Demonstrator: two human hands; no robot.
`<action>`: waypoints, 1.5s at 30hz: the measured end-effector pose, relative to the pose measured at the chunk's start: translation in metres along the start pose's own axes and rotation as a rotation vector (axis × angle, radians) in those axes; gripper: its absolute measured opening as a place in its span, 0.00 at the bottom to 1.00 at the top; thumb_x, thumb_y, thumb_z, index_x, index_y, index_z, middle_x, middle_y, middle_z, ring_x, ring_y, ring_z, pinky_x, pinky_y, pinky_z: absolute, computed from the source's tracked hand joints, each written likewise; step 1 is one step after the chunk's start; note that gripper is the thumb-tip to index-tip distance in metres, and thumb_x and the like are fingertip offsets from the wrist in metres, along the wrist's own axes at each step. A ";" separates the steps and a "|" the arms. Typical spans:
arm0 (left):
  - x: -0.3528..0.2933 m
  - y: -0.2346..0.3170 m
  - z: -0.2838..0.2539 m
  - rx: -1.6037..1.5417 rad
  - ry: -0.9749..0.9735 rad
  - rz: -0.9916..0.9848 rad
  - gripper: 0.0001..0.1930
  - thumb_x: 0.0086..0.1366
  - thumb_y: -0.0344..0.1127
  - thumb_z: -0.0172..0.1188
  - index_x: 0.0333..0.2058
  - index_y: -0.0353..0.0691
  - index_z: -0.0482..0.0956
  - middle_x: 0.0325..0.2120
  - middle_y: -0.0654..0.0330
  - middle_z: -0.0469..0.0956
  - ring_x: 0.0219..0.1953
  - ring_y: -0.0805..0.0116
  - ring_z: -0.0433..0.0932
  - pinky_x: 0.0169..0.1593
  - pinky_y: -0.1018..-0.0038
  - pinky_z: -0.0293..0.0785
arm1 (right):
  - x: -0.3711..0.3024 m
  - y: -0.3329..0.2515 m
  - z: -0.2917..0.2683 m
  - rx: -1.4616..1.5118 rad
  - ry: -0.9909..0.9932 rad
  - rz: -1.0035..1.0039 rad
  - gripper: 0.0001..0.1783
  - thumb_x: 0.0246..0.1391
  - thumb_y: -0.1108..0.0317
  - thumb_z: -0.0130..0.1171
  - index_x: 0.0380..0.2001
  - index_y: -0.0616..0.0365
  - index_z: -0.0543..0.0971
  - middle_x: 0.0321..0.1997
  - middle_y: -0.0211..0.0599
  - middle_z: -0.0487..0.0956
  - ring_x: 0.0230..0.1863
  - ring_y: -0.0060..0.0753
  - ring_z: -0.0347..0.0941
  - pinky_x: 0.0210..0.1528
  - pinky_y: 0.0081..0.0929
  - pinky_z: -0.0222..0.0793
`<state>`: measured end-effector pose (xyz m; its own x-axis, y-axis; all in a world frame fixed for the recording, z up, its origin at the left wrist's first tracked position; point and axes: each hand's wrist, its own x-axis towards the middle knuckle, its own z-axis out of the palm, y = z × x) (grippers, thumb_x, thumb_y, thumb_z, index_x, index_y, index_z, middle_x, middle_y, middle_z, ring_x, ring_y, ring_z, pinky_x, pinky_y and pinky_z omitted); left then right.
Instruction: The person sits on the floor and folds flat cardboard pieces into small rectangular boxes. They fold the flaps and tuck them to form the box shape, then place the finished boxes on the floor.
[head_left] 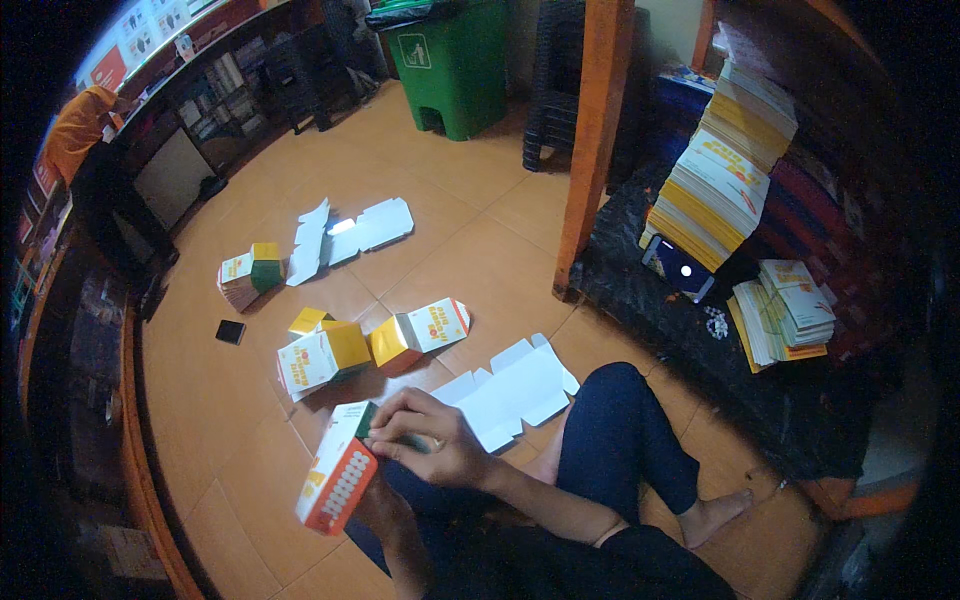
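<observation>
A printed cardboard box (pixel 345 468), white and orange with a green side, is tilted in front of my lap. My left hand (pixel 380 508) grips it from below and behind; the box hides most of those fingers. With bent fingers, my right hand (pixel 437 437) pinches at the box's green upper edge. Just beyond lie a yellow-and-white stack of cartons (pixel 318 358) and another carton bundle (pixel 420 335), apart from my hands. A white unfolded carton (pixel 515 392) rests face down on the tiles beside my right knee.
Farther out on the floor lie more white blanks (pixel 370 228), a small carton stack (pixel 250 275) and a dark flat object (pixel 230 331). To the right, a dark bench (pixel 660 360) bears tall carton stacks (pixel 725 175) and a phone (pixel 678 268). A wooden post (pixel 597 140), green bin (pixel 450 75) and bending person (pixel 85 135) are beyond.
</observation>
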<state>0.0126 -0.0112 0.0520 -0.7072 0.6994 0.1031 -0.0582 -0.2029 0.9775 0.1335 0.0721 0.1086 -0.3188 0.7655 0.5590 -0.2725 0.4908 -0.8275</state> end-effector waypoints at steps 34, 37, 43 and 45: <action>-0.025 0.031 -0.008 0.001 -0.077 0.043 0.29 0.64 0.37 0.62 0.61 0.34 0.67 0.57 0.49 0.72 0.59 0.57 0.73 0.59 0.63 0.71 | 0.002 -0.025 -0.018 -0.185 0.022 -0.009 0.13 0.45 0.83 0.67 0.37 0.62 0.81 0.37 0.39 0.81 0.39 0.29 0.81 0.39 0.26 0.77; -0.022 0.027 -0.004 -0.072 0.005 0.000 0.26 0.65 0.35 0.60 0.59 0.33 0.68 0.56 0.49 0.73 0.58 0.57 0.73 0.58 0.64 0.71 | 0.001 -0.025 -0.018 -0.031 -0.094 0.059 0.16 0.43 0.80 0.67 0.39 0.59 0.79 0.37 0.39 0.80 0.40 0.40 0.79 0.42 0.34 0.77; -0.017 0.024 -0.001 -0.089 0.052 -0.048 0.20 0.68 0.31 0.56 0.57 0.32 0.71 0.53 0.51 0.76 0.56 0.59 0.75 0.55 0.66 0.73 | 0.003 -0.019 -0.008 -0.224 -0.087 -0.223 0.19 0.39 0.82 0.70 0.39 0.59 0.80 0.36 0.39 0.81 0.36 0.41 0.80 0.38 0.31 0.77; -0.020 0.032 0.002 0.117 -0.046 0.107 0.17 0.68 0.30 0.56 0.54 0.32 0.72 0.51 0.52 0.76 0.54 0.60 0.75 0.56 0.68 0.72 | 0.002 -0.017 -0.007 -0.279 -0.054 -0.261 0.19 0.39 0.82 0.69 0.38 0.58 0.80 0.35 0.39 0.81 0.36 0.41 0.80 0.38 0.32 0.77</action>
<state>0.0265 -0.0301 0.0817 -0.6719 0.7091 0.2137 0.1002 -0.1989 0.9749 0.1435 0.0684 0.1235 -0.3206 0.5805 0.7485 -0.0960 0.7662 -0.6354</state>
